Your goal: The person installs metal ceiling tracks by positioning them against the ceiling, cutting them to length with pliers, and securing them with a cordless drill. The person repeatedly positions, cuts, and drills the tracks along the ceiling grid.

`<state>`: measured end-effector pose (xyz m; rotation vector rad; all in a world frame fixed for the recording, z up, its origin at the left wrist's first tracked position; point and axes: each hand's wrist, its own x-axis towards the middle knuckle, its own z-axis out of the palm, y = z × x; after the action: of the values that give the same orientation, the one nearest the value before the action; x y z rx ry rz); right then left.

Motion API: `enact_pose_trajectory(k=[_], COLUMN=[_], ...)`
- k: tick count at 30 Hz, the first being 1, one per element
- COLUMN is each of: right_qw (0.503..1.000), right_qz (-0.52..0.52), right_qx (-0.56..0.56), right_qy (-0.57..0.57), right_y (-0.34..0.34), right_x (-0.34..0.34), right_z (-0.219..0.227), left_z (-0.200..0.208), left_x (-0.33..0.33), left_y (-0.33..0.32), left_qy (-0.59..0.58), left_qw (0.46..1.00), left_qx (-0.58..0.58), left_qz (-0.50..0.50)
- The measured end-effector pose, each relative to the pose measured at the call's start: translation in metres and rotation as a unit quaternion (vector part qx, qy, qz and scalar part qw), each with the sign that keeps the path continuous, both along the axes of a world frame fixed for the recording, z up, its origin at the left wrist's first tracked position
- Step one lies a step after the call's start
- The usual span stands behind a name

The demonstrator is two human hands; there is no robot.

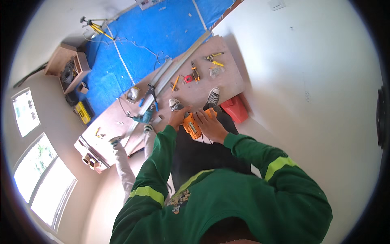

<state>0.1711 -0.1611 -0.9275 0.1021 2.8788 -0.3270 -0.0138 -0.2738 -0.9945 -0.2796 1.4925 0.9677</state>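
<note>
An orange cordless drill (191,127) is held in front of my waist, between my two hands. My left hand (177,118) is closed on its left side. Over its upper right part wraps my right hand (210,127), with the fingers bent across the casing. My fingers hide part of the drill, and its tip cannot be made out. Just beyond my hands, on the wooden board, lie a red tape measure (188,78), a yellow pencil-like stick (176,83), orange-handled pliers (195,72) and yellow-handled snips (214,58).
Long metal channels (172,75) cross the board (229,69). A teal power tool (144,117) and a blue-handled tool (150,94) lie by them. Another person's legs (123,162) stand at left. A red bucket (235,109) is at right; blue sheeting (142,32) covers the far floor.
</note>
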Motion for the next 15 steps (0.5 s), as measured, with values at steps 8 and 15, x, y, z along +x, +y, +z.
enact_pose_trajectory(k=[8, 15], right_qw=[0.993, 0.899], right_qz=[-0.066, -0.143], right_qx=[-0.095, -0.361], right_qy=[0.036, 0.204], right_y=[0.004, 0.023], right_x=[-0.083, -0.1], right_z=[0.132, 0.228], left_z=[0.184, 0.271], left_x=[-0.077, -0.093], left_y=[-0.004, -0.011], left_qy=[0.075, 0.026], left_qw=[0.992, 0.93], left_qx=[0.072, 0.368], left_qz=[-0.077, -0.001])
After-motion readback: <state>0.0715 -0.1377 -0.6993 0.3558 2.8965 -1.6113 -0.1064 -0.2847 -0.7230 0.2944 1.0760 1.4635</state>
